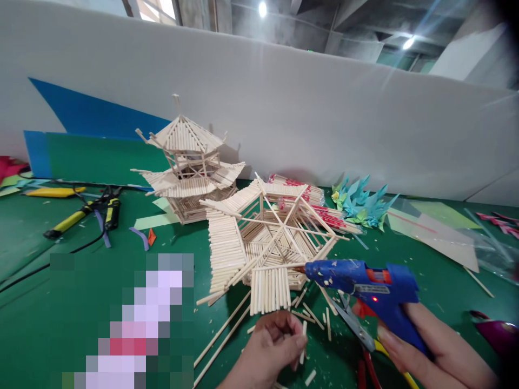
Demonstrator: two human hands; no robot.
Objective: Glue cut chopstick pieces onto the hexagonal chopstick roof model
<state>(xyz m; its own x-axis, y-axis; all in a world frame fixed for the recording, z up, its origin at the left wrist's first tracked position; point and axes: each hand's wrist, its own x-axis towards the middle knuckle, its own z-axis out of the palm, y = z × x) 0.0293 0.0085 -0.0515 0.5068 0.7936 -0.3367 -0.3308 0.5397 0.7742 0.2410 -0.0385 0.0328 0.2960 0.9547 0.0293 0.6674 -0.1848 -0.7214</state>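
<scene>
A blue hot glue gun [360,281] with a lit red light is gripped in my right hand [441,346]. Its nozzle points left and meets the edge of a roof panel on a wooden stick model [279,237]. My left hand [271,348], just in front of that panel, pinches a short wooden stick [303,341] between thumb and fingers. Rows of sticks cover the model's left side and part of its front; bare frame sticks cross at its top. Below the glue gun lie scissors [354,324], partly behind my right hand.
Behind stands a tiered stick pagoda [184,178]. Bundled sticks [320,208] in red-marked wrap and a blue paper plant [365,202] sit at the back. Pliers [87,210] and a yellow cutter [54,192] lie left. Cut stick pieces [312,313] litter the green table [174,237]. A blurred patch hides the lower left.
</scene>
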